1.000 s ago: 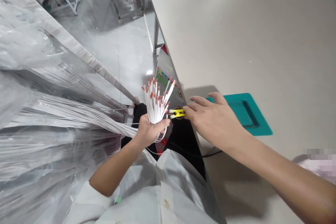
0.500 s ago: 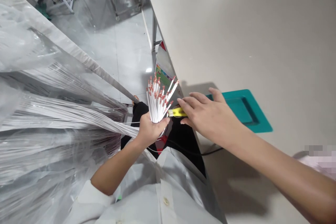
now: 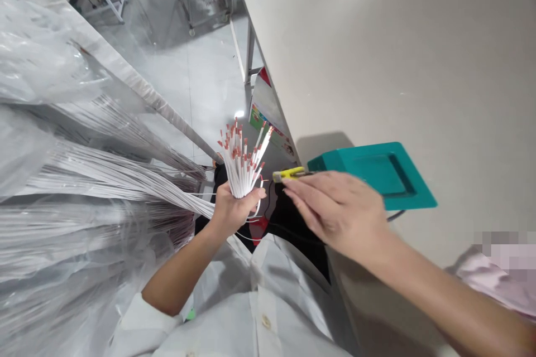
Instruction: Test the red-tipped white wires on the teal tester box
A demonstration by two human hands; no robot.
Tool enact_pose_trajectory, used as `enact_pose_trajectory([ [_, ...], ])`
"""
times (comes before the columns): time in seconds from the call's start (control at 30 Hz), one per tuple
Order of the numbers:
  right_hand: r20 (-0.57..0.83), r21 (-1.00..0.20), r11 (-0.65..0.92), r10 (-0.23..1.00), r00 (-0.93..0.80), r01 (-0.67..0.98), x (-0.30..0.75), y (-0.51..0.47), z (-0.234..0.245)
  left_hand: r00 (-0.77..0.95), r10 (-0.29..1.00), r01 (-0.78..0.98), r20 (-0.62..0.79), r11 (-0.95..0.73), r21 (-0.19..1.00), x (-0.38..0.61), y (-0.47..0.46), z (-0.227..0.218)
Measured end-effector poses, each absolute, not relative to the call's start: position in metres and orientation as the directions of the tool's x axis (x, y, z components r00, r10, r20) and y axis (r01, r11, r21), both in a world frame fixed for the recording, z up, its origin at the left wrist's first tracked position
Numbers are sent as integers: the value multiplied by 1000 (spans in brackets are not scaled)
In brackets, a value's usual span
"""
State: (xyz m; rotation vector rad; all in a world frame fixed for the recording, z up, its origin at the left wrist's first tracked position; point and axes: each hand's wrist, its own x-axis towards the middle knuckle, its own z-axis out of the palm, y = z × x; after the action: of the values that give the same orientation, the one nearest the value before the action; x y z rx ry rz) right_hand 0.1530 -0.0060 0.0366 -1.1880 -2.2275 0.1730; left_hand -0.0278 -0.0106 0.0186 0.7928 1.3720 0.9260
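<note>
In the head view, the left hand [image 3: 230, 213] grips the white wires [image 3: 240, 181] at the frame's centre, while the right hand [image 3: 341, 206], right of them, pinches a yellow tool [image 3: 288, 174]. The wires look light and springy, probably smooth enough to slide; their copper tips [image 3: 239, 152] could bend, so grasp well below them.
</note>
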Motion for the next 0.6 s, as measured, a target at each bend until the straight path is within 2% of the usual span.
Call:
enact_pose_trajectory([
  [0.07,354,-654,449,893,-279,608,141,-16,29,-5,892,-87,-452,450,889,-31,-13,24],
  [0.13,127,-901,201,970,-208,386,131,-21,20,45,893,-77,-448,450,890,-34,-16,28],
  [0.17,4,-964,59,978,-208,257,126,-21,15,80,896,-71,-436,442,894,-36,-17,29],
  [0.2,-102,-988,-74,970,-221,132,123,-21,11,121,901,-67,-418,427,902,-38,-19,30],
  [0.27,-234,-964,-257,942,-240,-72,116,-21,5,196,906,-67,-376,394,916,-41,-22,29],
  [0.43,-380,-814,-438,898,-221,-380,107,-25,-4,238,890,-100,-388,420,902,-46,-28,21],
  [0.5,-426,-789,-480,877,-221,-383,106,-27,-5,239,885,-86,-400,430,899,-47,-29,17],
  [0.53,-419,-823,-463,886,-197,-329,106,-28,-5,231,888,-73,-398,423,903,-48,-29,14],
  [0.6,-300,-946,-308,950,-85,-101,109,-30,-5,164,906,-55,-391,404,913,-48,-28,9],
])
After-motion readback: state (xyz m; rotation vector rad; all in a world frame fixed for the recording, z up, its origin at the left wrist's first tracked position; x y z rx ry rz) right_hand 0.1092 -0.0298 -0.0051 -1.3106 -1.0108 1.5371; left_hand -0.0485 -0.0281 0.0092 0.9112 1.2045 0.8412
